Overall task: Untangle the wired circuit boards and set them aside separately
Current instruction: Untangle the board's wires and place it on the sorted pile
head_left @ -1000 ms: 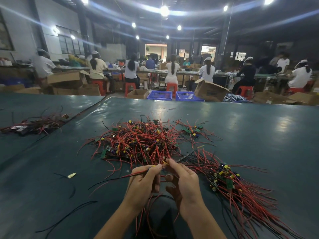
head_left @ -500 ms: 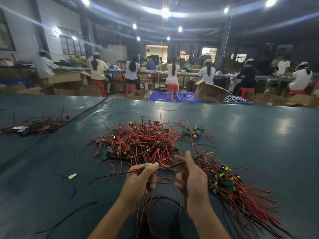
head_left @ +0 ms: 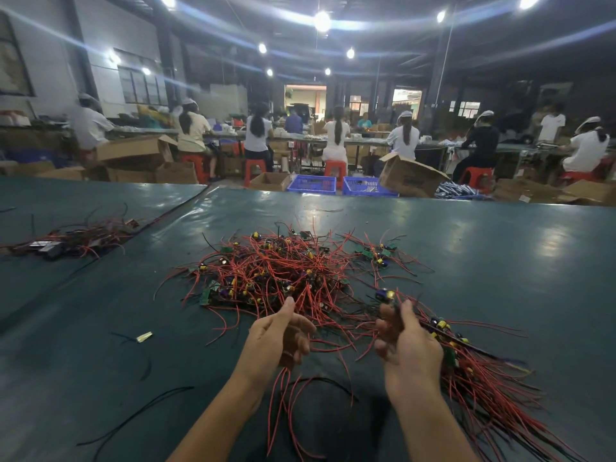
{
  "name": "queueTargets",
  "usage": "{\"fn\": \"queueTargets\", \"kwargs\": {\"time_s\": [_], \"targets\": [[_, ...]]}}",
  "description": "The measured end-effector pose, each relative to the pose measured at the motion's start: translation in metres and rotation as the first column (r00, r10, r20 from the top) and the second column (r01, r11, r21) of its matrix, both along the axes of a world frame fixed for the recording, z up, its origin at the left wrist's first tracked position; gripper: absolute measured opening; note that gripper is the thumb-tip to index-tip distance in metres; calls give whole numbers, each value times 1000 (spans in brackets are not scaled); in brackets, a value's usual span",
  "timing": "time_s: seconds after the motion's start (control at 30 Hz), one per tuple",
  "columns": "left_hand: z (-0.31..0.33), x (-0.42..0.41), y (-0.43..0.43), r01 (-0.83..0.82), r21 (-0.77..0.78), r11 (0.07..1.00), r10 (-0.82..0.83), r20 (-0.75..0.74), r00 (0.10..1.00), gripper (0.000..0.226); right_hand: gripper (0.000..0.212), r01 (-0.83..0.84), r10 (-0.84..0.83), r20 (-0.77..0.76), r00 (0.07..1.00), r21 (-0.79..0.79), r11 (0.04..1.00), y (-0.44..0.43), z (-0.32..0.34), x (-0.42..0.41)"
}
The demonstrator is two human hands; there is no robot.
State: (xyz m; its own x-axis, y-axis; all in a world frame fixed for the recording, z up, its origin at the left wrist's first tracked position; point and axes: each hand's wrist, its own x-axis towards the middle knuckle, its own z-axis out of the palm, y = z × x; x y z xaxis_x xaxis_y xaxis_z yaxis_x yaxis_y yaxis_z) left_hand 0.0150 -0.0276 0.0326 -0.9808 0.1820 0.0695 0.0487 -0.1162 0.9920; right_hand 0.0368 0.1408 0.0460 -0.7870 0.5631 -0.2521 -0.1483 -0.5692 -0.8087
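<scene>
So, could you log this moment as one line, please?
left hand: holds red wires | right hand: holds circuit board | tangled pile: ahead

Your single head camera looks forward and down, close over your left hand (head_left: 278, 338) and right hand (head_left: 408, 348), across the table (head_left: 500, 261) beyond them toward distant workers.

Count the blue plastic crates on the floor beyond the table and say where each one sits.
2. One blue crate sits just past the table's far edge, right of an open cardboard box; the second blue crate is beside it, left of a tipped cardboard box. Others may be hidden.
</scene>
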Motion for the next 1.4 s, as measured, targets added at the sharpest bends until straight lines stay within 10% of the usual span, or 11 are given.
{"fn": "queueTargets", "kwargs": {"time_s": [0.3, 0.5, 0.57, 0.67, 0.83, 1.17, 1.4], "targets": [[-12, -7, -4, -174, -203, 964, 146, -143, 979, 47, 11, 87, -76, 76, 994, -161, 983, 18, -6, -5], [-34, -13, -13, -365, -682, 634, 56, -430, 901, 10, 16, -9, 8, 40, 999, 22, 1000, 7, -13, -10], [-40, -15, -13, -342, -681, 647, 28, -427, 904, 10, 14, -42, 28, 43, 999, 360, 932, -5, -19, -12], [-44, -19, -16, -379, -636, 672, 63, -461, 885, 11, 22, -160, 116, 114, 987, 799, 579, -24, -30, -21], [-45, -28, -20, -375, -473, 797, 112, -494, 862, 25, 44, -315, 176, 291, 940, 939, 134, -41, -30, -50], [-52, -32, -22, -310, -410, 858, 61, -517, 854, 39, 35, -564, 40, 564, 825, 826, 5, -39, -24, -92], [-51, -31, -23, -291, -393, 872, 57, -510, 858, 39, 34, -126, 2, 126, 992, 989, 83, -43, -30, -68]]}}
